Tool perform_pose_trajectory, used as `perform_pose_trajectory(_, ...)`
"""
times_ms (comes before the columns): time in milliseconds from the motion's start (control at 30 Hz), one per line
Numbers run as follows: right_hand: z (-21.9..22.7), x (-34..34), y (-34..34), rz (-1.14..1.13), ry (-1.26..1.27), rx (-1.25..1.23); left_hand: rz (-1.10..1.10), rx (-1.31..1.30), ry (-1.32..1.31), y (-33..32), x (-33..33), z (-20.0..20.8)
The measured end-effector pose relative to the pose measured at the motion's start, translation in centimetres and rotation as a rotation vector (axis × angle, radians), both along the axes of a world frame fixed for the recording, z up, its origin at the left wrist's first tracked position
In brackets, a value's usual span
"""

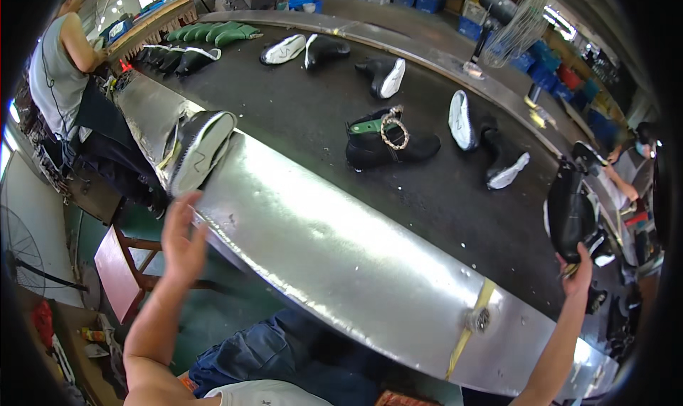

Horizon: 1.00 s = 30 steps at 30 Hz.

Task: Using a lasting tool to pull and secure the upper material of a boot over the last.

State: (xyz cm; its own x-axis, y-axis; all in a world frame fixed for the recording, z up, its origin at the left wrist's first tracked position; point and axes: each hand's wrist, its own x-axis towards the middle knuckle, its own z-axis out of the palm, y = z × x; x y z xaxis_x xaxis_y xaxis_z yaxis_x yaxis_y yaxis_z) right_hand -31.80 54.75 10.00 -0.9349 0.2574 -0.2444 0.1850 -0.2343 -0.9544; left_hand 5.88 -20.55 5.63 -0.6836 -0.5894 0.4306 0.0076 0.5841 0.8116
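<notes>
My right hand [578,272] reaches far to the right and grips a black boot [571,217] by its lower end, over the dark belt. On the left, my left hand [183,241] has its fingers apart, just below a black shoe with a white sole [206,153]. That shoe lies tilted on the metal ledge, sole facing me; whether my fingertips touch it I cannot tell. On the belt between my hands sits a black ankle boot [391,146] with a green patch and a braided ring around it.
The dark belt [299,97] also carries black boots with white soles [462,121] and green shoe parts [213,33]. A shiny metal ledge [306,228] borders it, with yellow tape [469,328]. One person [60,79] stands at left, another at far right. A pink-seated stool [119,274] stands below.
</notes>
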Motion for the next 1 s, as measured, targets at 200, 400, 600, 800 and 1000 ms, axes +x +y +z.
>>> perform_pose_trajectory(200,4.7,25.1,-13.4,-0.111,0.247,0.19,-0.94,0.916,-0.017,15.9,1.9,0.0)
perform_pose_trajectory(400,0.0,49.7,-26.6,0.401,0.393,0.643,-1.12,1.394,0.118,21.1,10.9,1.4)
perform_pose_trajectory(600,-8.7,64.5,-32.9,0.624,0.018,0.435,-0.807,1.699,-0.186,16.6,21.8,-3.1)
perform_pose_trajectory(800,-13.6,71.2,-32.8,0.491,-0.057,0.055,-0.807,2.029,-0.492,14.9,22.5,-12.3)
perform_pose_trajectory(1000,-10.4,70.5,-31.9,0.426,-0.26,-0.069,-0.923,0.59,-0.662,17.1,21.7,-20.0)
